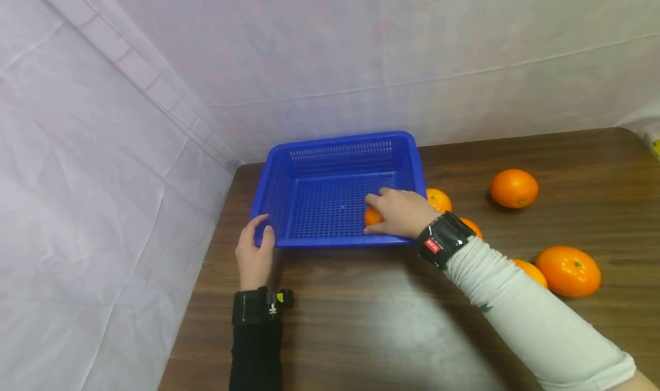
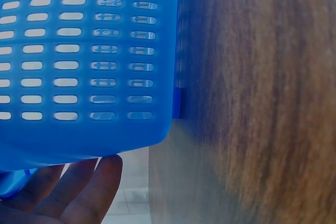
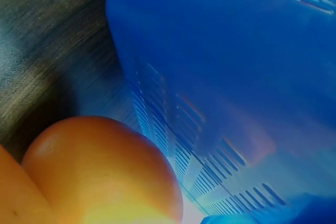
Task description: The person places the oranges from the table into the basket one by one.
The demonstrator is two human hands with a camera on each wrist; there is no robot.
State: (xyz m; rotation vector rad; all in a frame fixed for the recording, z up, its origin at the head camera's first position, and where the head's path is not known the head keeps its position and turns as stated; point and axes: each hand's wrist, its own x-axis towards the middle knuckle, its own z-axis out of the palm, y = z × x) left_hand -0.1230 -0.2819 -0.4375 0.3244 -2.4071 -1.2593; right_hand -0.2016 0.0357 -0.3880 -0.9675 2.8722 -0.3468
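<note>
A blue plastic basket (image 1: pixel 330 241) with slotted walls stands near the table's back left. At its near left corner my left hand (image 1: pixel 255 257) holds the rim between thumb and fingers; in the left wrist view its fingers (image 2: pixel 100 190) lie against the basket's outer side. My right hand (image 1: pixel 404 212) reaches over the right rim and grips an orange (image 1: pixel 373 216) low in the basket's near right corner. Most of that orange is hidden by the hand. Just outside the right wall, close by my right wrist, lies another orange (image 1: pixel 439 199), with one more orange (image 1: pixel 471 228) partly under the wrist.
Further right on the brown wooden table (image 1: pixel 361 333) are a single orange (image 1: pixel 514 188), a large orange (image 1: pixel 569 271) and an orange (image 1: pixel 531 272) partly behind my sleeve. A pale cloth wall (image 1: pixel 330 47) rises behind the table and along its left side.
</note>
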